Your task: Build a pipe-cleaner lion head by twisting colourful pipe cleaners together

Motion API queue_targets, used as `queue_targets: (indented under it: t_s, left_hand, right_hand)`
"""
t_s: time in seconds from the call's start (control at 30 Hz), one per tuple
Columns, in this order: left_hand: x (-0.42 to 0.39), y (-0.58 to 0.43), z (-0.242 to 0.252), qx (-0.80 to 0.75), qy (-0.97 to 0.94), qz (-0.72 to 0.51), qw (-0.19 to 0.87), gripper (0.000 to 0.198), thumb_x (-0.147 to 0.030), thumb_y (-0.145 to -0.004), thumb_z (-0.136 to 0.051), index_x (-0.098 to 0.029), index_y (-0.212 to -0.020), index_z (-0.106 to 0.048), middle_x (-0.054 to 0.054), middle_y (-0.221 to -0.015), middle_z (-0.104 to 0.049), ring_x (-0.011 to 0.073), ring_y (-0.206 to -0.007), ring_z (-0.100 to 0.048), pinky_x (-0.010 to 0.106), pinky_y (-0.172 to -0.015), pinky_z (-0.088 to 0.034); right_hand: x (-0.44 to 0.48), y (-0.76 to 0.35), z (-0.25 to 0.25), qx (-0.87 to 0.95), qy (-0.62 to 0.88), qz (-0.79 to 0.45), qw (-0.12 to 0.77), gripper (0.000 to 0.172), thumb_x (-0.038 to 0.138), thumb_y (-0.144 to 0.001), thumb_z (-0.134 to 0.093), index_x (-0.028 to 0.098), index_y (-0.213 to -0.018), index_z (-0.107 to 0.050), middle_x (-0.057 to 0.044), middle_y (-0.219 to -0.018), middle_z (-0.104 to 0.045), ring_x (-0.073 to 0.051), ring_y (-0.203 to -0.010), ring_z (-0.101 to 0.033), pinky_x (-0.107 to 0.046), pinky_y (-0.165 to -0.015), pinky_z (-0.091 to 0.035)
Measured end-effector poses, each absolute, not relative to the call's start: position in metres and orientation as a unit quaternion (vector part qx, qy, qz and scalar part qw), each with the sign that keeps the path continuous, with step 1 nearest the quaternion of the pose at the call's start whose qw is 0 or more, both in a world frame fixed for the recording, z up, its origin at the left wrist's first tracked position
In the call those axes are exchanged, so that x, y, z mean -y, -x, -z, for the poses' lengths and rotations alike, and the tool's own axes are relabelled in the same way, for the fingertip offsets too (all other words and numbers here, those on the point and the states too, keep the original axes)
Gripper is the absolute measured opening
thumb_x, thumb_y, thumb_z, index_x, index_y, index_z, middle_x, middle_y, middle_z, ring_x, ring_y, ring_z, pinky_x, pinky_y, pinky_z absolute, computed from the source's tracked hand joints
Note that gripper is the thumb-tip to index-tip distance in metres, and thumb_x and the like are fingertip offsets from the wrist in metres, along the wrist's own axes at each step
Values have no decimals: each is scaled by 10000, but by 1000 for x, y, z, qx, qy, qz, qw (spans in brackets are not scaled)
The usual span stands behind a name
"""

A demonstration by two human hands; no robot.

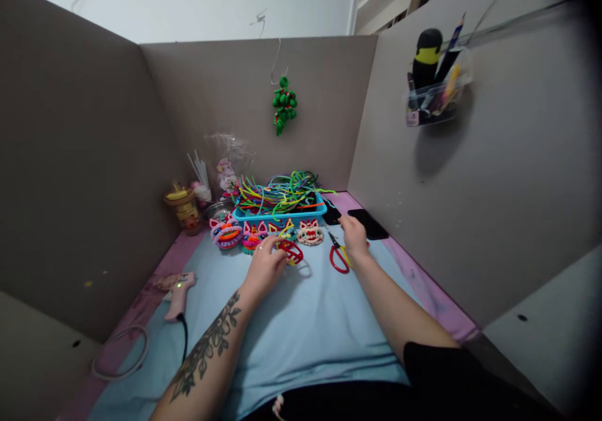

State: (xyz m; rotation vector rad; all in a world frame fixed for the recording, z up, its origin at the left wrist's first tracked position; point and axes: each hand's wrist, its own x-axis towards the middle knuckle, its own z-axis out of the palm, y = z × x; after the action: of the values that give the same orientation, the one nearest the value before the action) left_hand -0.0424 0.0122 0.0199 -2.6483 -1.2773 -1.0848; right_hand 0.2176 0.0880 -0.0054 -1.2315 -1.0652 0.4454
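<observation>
My left hand (268, 264) holds a red and yellow piece made of bent fuzzy stems (292, 253) between its fingers, just above the blue cloth. My right hand (353, 234) is raised beside the scissors, its fingers curled together; whatever they may hold is too small to make out. Scissors with red and yellow handles (339, 260) lie on the cloth just left of my right hand. Behind my left hand several colourful animal-face pieces stand in a row, among them a purple and orange one (226, 233) and a cream and red one (310, 233).
A blue basket (282, 216) of coloured stems stands at the back. A pink glue gun (179, 295) with its cable lies left. Dark flat objects (369, 224) lie back right. Grey panels enclose the table; a pen holder (433, 102) hangs right, a green bundle (285, 106) behind.
</observation>
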Motion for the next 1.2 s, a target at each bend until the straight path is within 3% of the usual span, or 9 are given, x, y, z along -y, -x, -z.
queue_targets:
  t_s: [0.07,0.2,0.3,0.4,0.47,0.7,0.9,1.03,1.2]
  left_hand:
    - [-12,42,-20,403,844,353,-2,129,-216,-816,-523,-195,-826,-650,95,-1180,-529,250,-1133,-459,453,-935,-388]
    - [-11,41,-21,399,838,371,-34,148,-224,-835,-497,-182,-833,-639,104,-1161,-532,230,-1081,-496,422,-902,-421]
    - [-10,40,-22,399,837,372,-37,150,-226,-838,-493,-186,-837,-637,106,-1161,-534,226,-1070,-504,415,-899,-424]
    - [-10,41,-22,389,848,360,-10,137,-200,-820,-511,-199,-856,-643,102,-1164,-543,241,-1111,-480,437,-920,-404]
    - [-11,42,-23,384,856,346,12,132,-189,-809,-525,-210,-859,-644,95,-1160,-553,254,-1146,-456,460,-937,-384]
    - [-9,43,-24,388,837,386,-3,150,-203,-807,-534,-205,-952,-572,99,-1161,-543,239,-1149,-461,445,-958,-377]
    - [-10,31,-11,444,715,514,-164,667,-274,-749,-621,-207,-1296,-243,173,-1341,-348,263,-1211,-422,427,-918,-429]
    - [-10,23,-9,438,645,519,-349,649,-284,-748,-621,-242,-1278,-248,163,-1337,-359,238,-1095,-533,337,-752,-519]
    - [-11,22,-12,411,629,533,-389,517,-267,-747,-614,-223,-1200,-368,118,-1238,-475,199,-1010,-577,301,-730,-537]
  right_hand:
    - [-91,-228,8,481,584,-143,638,265,415,-734,-546,161,-659,-572,-15,-696,-539,-182,-758,-503,-337,-771,-409]
    - [-79,-216,2,570,550,-78,606,172,341,-676,-640,179,-729,-616,-76,-967,-569,-226,-988,-492,-406,-926,-353]
    - [-60,-188,-6,710,416,-192,534,226,339,-805,-536,198,-668,-648,-75,-1033,-588,-208,-996,-532,-400,-922,-386]
    - [-44,-160,-9,777,338,-240,473,160,339,-744,-645,232,-857,-683,-62,-1061,-593,-213,-1057,-520,-412,-967,-365]
    - [-37,-147,-8,785,326,-274,449,159,336,-715,-681,231,-835,-687,-60,-1065,-589,-207,-1042,-535,-404,-954,-386]
    - [-35,-136,2,693,317,-412,500,164,366,-728,-656,208,-743,-697,-59,-965,-620,-187,-923,-593,-358,-850,-463]
    - [-34,-127,6,621,329,-420,574,159,371,-699,-674,216,-729,-689,-60,-944,-633,-194,-919,-592,-363,-864,-464]
    - [-35,-122,12,595,328,-417,603,164,377,-688,-682,216,-724,-682,-66,-977,-618,-210,-969,-578,-362,-865,-466]
    - [-33,-122,10,612,326,-426,581,241,444,-695,-666,210,-751,-677,-74,-1017,-607,-219,-983,-572,-365,-864,-464]
